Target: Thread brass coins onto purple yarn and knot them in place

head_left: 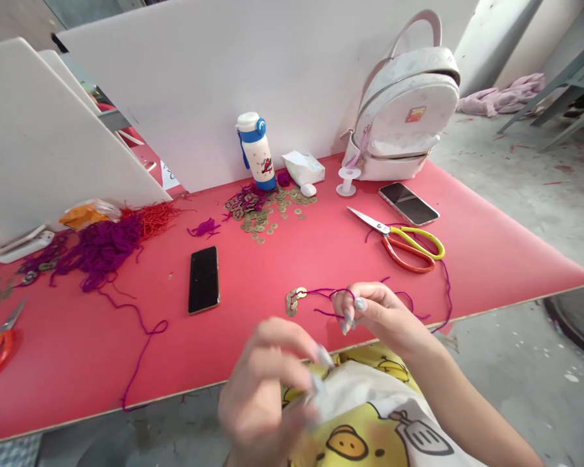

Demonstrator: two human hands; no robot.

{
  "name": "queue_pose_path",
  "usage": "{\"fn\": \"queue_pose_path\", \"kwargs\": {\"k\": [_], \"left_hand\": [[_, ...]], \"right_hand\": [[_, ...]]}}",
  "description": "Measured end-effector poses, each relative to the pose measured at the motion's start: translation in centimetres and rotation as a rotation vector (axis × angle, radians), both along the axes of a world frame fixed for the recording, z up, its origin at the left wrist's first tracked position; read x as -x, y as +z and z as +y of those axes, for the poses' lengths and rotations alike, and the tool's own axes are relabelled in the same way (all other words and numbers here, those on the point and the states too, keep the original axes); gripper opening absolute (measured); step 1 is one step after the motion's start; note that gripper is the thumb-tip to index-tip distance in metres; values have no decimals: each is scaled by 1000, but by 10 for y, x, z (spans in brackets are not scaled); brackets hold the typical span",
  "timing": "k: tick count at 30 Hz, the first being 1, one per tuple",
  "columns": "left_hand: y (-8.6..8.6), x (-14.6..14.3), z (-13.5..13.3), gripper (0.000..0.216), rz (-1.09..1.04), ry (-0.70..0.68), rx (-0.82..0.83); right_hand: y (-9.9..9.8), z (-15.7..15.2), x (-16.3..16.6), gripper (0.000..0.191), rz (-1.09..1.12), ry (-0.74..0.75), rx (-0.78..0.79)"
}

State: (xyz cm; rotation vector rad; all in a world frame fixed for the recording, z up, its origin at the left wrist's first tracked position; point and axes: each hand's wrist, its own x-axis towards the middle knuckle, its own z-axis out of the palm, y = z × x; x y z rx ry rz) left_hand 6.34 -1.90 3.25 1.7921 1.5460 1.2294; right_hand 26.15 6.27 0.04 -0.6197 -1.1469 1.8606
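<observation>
My right hand pinches a thin purple cord between thumb and fingers, and part of the cord loops over the fingers. At the cord's left end a few brass-coloured coins with holes lie on the red tabletop, joined to it. My left hand is in the air at the table's front edge, smeared by motion. Its fingers are curved and apart, with nothing visible between them. Beyond my right hand lie scissors with one yellow and one red handle.
Loose coins are heaped near a bottle. A phone lies left of centre, another phone by a white spool and backpack. Purple cord and more scissors are at left.
</observation>
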Motion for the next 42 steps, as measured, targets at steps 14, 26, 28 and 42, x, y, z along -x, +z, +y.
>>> {"fn": "queue_pose_path", "kwargs": {"k": [14,26,28,42], "left_hand": [[-41,14,51,11,-90,-103,118],[-62,16,53,11,58,-11,116],[-60,15,55,12,65,-46,105],[-70,18,46,10,68,36,129]], "right_hand": [[-25,9,5,28,-272,-41,-27],[-45,16,10,15,-965,-444,-456],[-40,15,15,17,-901,-416,-521],[-44,16,38,17,-833,-91,-517]]}}
